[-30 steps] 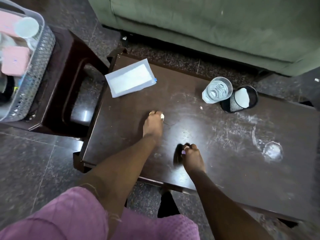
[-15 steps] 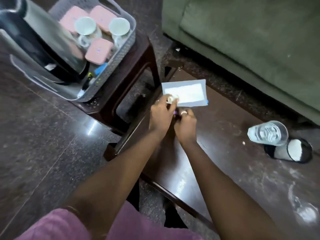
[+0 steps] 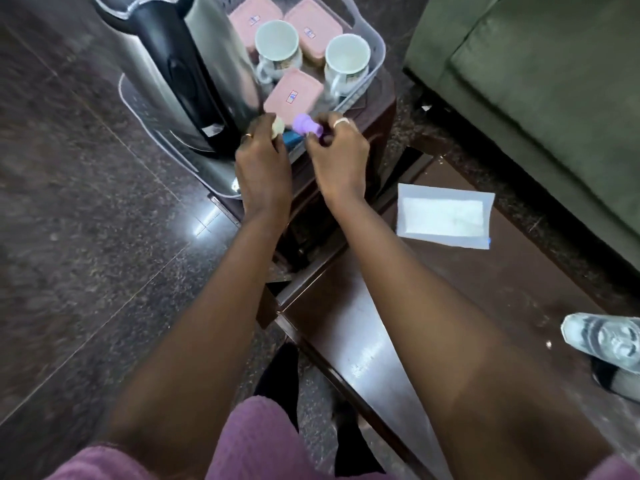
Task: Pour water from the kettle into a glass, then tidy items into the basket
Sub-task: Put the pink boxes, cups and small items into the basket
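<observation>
Basket (image 3: 378, 58) tidying stage: small cream item (image 3: 278, 125) pinched in left hand (image 3: 263, 168), purple piece (image 3: 306, 125) pinched in right hand (image 3: 341, 157), both held over it; next likely needed releasing them inside, beside kettle (image 3: 194, 64).

Three pink boxes (image 3: 255, 15) (image 3: 313, 29) (image 3: 293, 95), two cups (image 3: 277, 46) (image 3: 347, 58), one kettle (image 3: 173, 64), one glass (image 3: 606, 341).

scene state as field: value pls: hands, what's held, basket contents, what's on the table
left hand: grips a small pale piece at the basket's near edge
right hand: pinches a small purple piece beside it
basket: kettle, two mugs, three pink boxes inside
low table: white packet; glass at the frame's right edge
not yet in basket: both held pieces, packet
</observation>
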The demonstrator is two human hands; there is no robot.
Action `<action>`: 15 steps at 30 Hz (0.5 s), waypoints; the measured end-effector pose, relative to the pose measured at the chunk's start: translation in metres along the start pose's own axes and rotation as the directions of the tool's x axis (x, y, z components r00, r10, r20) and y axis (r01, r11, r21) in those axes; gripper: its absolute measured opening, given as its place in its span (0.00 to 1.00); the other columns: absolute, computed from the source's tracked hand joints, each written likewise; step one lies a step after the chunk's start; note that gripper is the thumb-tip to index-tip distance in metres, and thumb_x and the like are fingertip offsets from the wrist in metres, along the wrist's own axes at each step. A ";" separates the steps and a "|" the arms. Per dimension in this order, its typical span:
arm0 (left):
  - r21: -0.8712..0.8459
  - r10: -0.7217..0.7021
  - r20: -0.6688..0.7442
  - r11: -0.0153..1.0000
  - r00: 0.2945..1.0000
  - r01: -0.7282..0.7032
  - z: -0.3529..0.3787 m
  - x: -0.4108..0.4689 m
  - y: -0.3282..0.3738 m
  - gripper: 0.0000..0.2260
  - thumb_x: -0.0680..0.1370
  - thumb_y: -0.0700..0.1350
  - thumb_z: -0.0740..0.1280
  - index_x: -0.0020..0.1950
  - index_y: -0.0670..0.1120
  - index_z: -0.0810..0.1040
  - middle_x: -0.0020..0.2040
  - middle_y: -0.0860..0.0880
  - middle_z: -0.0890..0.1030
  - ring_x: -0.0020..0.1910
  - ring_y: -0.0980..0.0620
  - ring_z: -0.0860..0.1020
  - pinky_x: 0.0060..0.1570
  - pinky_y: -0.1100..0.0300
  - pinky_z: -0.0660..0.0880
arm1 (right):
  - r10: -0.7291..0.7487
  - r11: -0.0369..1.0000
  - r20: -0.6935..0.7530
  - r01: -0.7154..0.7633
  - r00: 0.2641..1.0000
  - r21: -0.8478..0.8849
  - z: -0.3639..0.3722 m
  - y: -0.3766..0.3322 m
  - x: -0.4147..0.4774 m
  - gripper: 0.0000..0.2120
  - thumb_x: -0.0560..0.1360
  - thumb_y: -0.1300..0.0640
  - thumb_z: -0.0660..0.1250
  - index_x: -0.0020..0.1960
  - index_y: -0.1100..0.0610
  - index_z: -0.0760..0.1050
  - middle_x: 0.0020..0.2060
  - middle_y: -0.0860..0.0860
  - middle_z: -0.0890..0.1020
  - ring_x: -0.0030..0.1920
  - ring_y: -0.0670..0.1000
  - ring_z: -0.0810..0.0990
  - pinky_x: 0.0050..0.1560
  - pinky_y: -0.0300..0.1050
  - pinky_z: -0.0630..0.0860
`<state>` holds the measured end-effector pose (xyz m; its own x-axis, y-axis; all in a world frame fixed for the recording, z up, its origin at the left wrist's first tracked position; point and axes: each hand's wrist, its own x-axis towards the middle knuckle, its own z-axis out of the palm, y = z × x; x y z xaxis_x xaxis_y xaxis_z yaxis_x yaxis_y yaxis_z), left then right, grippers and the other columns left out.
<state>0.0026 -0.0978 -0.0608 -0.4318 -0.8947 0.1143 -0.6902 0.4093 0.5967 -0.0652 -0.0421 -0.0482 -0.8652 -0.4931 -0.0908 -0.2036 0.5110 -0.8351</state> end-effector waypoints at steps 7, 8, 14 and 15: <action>0.232 -0.100 0.129 0.970 0.987 0.068 0.006 0.003 -0.017 0.13 0.79 0.37 0.55 0.61 0.40 0.71 0.56 0.36 0.78 0.52 0.34 0.76 0.42 0.48 0.65 | -0.084 0.955 0.119 0.115 0.989 -0.274 0.036 0.007 0.005 0.12 0.77 0.52 0.63 0.56 0.55 0.79 0.50 0.56 0.83 0.58 0.57 0.72 0.56 0.49 0.66; 0.217 -0.101 0.127 0.974 0.987 0.072 0.008 0.003 -0.017 0.14 0.79 0.38 0.55 0.63 0.40 0.71 0.57 0.36 0.78 0.52 0.34 0.77 0.40 0.50 0.63 | -0.071 0.954 0.110 0.100 0.991 -0.281 0.038 0.008 0.006 0.12 0.77 0.51 0.63 0.56 0.54 0.78 0.49 0.55 0.82 0.59 0.56 0.71 0.56 0.49 0.64; 0.162 -0.104 0.075 0.983 0.992 0.091 0.013 0.009 -0.016 0.15 0.77 0.41 0.58 0.62 0.40 0.72 0.59 0.38 0.78 0.50 0.35 0.77 0.45 0.50 0.68 | -0.071 0.977 0.131 0.095 0.989 -0.192 0.038 0.012 -0.002 0.14 0.76 0.48 0.64 0.57 0.55 0.77 0.52 0.53 0.80 0.62 0.56 0.67 0.59 0.53 0.62; 0.129 -0.053 0.040 0.991 0.998 0.048 0.012 0.005 -0.016 0.12 0.77 0.40 0.58 0.57 0.39 0.75 0.55 0.38 0.80 0.48 0.35 0.78 0.43 0.51 0.68 | -0.085 0.977 0.138 0.110 0.987 -0.182 0.036 0.015 -0.005 0.14 0.76 0.49 0.64 0.58 0.55 0.77 0.57 0.51 0.80 0.63 0.55 0.67 0.60 0.52 0.62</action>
<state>0.0047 -0.1068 -0.0791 -0.4175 -0.9073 0.0502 -0.7789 0.3858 0.4944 -0.0480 -0.0573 -0.0796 -0.7732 -0.6272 -0.0936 -0.3773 0.5736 -0.7271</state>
